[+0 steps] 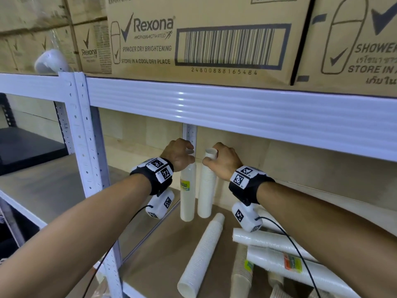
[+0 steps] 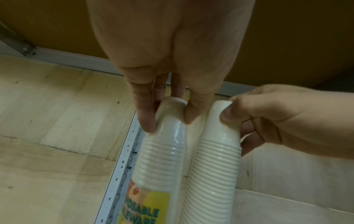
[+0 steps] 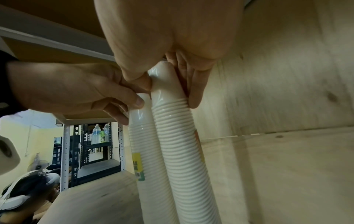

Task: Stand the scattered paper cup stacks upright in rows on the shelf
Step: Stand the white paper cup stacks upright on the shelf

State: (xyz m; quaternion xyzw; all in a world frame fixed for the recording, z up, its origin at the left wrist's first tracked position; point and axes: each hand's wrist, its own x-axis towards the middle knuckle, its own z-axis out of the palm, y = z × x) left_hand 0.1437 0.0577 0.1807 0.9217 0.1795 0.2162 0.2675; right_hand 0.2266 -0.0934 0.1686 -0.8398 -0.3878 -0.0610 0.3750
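Each hand's grip (image 2: 168, 109) (image 3: 172, 84) pinches an upright stack (image 1: 188, 190) (image 1: 206, 190); head view adds fallen stacks (image 1: 202, 254).

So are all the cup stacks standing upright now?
No, only two stacks stand upright; several others lie flat on the shelf.

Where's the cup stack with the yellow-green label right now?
In the head view the labelled cup stack stands upright at the back of the shelf, left of the plain stack, its top held by the left hand.
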